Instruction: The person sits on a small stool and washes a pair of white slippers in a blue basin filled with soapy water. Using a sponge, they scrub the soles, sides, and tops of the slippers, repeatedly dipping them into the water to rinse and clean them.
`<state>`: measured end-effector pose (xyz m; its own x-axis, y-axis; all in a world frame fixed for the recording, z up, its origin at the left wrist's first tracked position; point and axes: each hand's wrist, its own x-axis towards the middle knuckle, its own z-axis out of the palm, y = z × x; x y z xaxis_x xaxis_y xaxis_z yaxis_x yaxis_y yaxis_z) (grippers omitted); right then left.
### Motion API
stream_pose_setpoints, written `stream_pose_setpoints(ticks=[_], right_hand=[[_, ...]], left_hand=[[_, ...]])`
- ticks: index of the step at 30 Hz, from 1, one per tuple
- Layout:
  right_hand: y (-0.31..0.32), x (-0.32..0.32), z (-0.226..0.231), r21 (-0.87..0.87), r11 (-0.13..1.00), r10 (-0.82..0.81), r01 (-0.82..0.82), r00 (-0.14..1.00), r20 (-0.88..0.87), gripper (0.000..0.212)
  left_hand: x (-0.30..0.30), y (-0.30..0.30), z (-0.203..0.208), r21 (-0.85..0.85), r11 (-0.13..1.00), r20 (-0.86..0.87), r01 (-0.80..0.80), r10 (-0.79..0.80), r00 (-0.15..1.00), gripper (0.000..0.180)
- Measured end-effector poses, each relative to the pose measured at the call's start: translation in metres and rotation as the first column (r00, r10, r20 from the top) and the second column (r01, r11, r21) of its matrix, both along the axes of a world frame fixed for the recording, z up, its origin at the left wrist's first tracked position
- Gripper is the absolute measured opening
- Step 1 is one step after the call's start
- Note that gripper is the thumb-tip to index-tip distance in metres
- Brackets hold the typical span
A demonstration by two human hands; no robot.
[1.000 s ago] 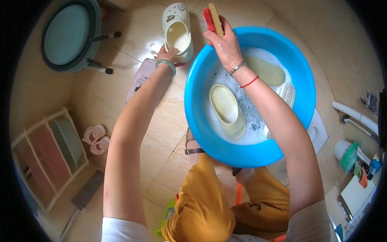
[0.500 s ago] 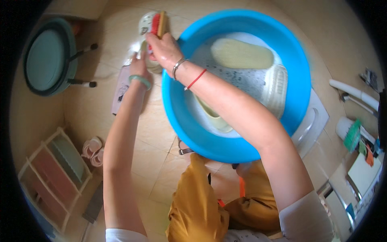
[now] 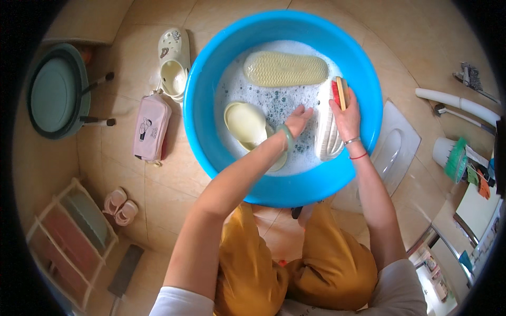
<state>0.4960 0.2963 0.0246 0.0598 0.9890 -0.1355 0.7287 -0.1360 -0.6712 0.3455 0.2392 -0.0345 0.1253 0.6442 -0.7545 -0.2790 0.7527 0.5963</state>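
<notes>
A wide blue basin [image 3: 284, 197] of sudsy water stands in front of me. My right hand [image 3: 347, 118] grips a wooden scrubbing brush [image 3: 343, 94] with red bristles, held against a white shoe [image 3: 328, 139] that lies along the basin's right side. Over the suds beside that shoe, my left hand [image 3: 298, 120] is open with its fingers stretched out and nothing in it. Left of it a cream slip-on shoe [image 3: 245, 124] floats, partly behind my forearm. At the far side a cream shoe [image 3: 287, 68] shows its ridged sole.
Left of the basin stand a cream clog [image 3: 174, 60] with charms and a pink zip pouch [image 3: 151, 126]. Folded green basins [image 3: 55, 97] hang farther left, above small pink sandals [image 3: 121, 205]. A squat toilet [image 3: 392, 142] and a green-bristled brush [image 3: 456, 160] are at right.
Both hands have moved right, from the clog on the floor into the basin. The brush came along in my right hand; the clog stays on the floor.
</notes>
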Motion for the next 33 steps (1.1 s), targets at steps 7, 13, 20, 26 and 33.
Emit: stream_pose_setpoints(ticks=[7, 13, 20, 26, 33], right_hand=[[-0.02, 0.026, -0.026, -0.219, 0.974, -0.165, 0.048, 0.819, -0.55, 0.063], [-0.03, 0.02, 0.007, -0.626, 0.748, -0.54, -0.223, 0.344, -0.768, 0.038], [-0.022, 0.051, 0.017, -0.399, 0.87, -0.339, -0.289, 0.235, -0.911, 0.047], [-0.019, 0.018, 0.05, -0.428, 0.892, -0.446, 0.144, 0.136, -0.885, 0.052], [-0.028, -0.017, -0.02, -0.601, 0.783, -0.615, 0.16, 0.344, -0.709, 0.052]], left_hand=[[-0.013, 0.008, 0.019, -0.021, 0.906, 0.044, 0.422, -0.421, 0.906, 0.061], [-0.027, 0.004, 0.078, 0.175, 0.863, -0.33, 0.473, -0.401, 0.854, 0.047], [-0.054, 0.014, 0.12, -0.056, 0.993, -0.011, -0.104, 0.104, 0.995, 0.048], [-0.076, 0.002, 0.14, -0.117, 0.988, 0.429, -0.097, 0.139, 0.893, 0.043], [-0.07, -0.014, 0.123, -0.072, 0.992, 0.609, -0.108, 0.13, 0.782, 0.066]])
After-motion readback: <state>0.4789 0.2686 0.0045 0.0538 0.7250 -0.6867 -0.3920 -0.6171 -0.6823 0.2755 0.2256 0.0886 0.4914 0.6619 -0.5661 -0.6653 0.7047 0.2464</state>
